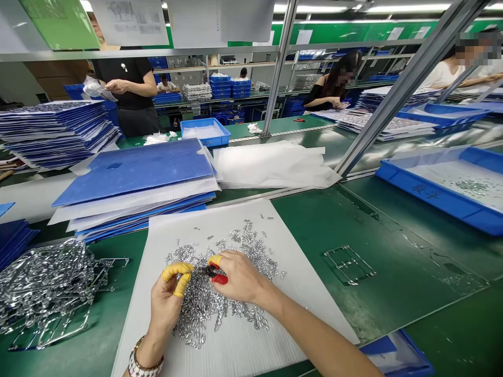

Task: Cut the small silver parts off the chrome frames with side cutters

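low in the frame's centre, over the silver pieces, my right hand grips red-handled cutters lying crosswise, nose leftward to my left hand, its fingertips pinched, on what i cannot tell.

I could reach across the worktop from the right edge of the white sheet to the blue tray, skirting one wire frame. Small metal pieces clutter the sheet's middle; tangled frames crowd its left, stacked blue panels its far-left corner.
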Demonstrator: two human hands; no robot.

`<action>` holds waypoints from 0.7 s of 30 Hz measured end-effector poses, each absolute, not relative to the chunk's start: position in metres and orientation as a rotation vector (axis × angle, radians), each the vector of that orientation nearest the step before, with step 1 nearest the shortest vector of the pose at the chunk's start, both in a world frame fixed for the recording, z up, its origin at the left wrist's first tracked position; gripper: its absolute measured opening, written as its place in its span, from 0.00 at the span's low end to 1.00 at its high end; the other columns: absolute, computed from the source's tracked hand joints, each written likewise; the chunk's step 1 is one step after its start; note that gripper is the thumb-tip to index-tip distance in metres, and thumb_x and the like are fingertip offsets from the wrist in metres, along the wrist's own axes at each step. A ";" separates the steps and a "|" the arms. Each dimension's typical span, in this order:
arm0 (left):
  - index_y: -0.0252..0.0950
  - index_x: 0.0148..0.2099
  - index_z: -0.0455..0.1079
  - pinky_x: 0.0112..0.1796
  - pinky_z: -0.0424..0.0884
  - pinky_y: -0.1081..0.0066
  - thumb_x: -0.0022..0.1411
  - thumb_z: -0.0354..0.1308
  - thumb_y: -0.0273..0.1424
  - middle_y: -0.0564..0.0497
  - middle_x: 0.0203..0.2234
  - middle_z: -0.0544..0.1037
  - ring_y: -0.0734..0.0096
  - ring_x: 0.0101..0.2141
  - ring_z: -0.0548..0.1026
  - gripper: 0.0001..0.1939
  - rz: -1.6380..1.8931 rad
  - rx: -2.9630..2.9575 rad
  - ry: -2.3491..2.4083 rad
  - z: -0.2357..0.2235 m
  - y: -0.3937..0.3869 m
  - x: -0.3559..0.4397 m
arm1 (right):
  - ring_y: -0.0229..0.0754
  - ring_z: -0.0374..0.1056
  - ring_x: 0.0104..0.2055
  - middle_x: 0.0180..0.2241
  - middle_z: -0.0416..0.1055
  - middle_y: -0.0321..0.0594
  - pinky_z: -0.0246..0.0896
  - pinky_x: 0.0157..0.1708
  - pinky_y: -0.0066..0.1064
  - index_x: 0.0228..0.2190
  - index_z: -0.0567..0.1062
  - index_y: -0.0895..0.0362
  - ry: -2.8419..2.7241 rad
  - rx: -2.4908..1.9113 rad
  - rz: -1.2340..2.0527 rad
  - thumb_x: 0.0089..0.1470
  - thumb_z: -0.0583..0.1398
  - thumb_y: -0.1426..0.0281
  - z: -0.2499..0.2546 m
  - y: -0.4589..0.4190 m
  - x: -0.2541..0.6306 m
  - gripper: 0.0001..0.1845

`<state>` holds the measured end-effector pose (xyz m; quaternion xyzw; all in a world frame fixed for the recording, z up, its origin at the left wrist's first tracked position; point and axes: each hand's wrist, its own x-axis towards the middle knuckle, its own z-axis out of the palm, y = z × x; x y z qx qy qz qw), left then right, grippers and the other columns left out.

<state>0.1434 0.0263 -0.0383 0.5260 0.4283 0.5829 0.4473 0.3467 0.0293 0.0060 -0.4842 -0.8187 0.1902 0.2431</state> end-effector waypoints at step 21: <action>0.41 0.42 0.71 0.44 0.72 0.65 0.60 0.57 0.22 0.50 0.37 0.76 0.65 0.41 0.75 0.10 1.421 1.700 1.009 -0.049 0.027 0.135 | 0.40 0.63 0.30 0.27 0.69 0.36 0.58 0.34 0.30 0.32 0.72 0.56 -2.327 -1.351 0.463 0.47 0.60 0.71 0.005 0.029 0.346 0.07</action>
